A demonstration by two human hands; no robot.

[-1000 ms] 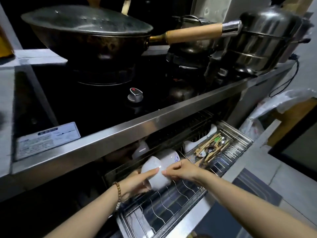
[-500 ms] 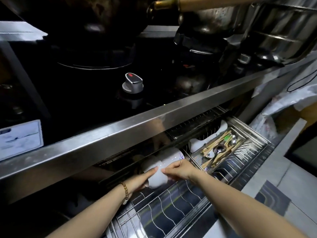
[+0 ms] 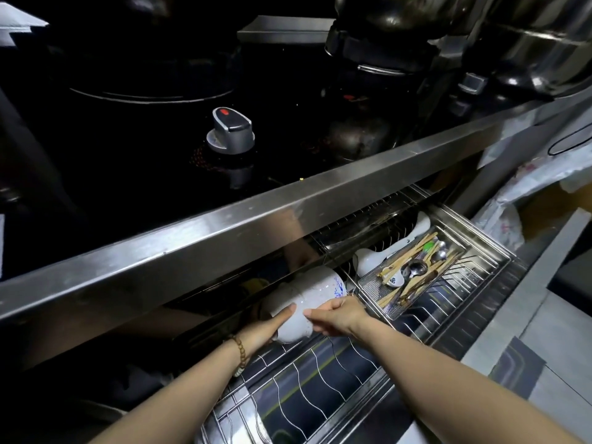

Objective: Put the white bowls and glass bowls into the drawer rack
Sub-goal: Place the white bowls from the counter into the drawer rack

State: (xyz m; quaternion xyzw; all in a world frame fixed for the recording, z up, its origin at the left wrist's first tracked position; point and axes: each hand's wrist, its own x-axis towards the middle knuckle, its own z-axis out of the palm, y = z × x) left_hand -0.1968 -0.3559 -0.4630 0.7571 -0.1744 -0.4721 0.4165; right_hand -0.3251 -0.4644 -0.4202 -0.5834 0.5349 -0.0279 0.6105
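The white bowl (image 3: pixel 296 322), gripped between the left hand (image 3: pixel 266 331) and right hand (image 3: pixel 336 317), has been lowered and carried toward 11 o'clock, deeper into the drawer rack (image 3: pixel 304 395), against the rear bowl (image 3: pixel 317 286).

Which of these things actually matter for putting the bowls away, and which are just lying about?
In the job: plain white ceramic bowl, held by left hand and right hand; white bowl with blue marks behind it; steel wire drawer rack.
Lying about: mesh steel cutlery tray; grey stove knob with red mark; shiny steel pots.
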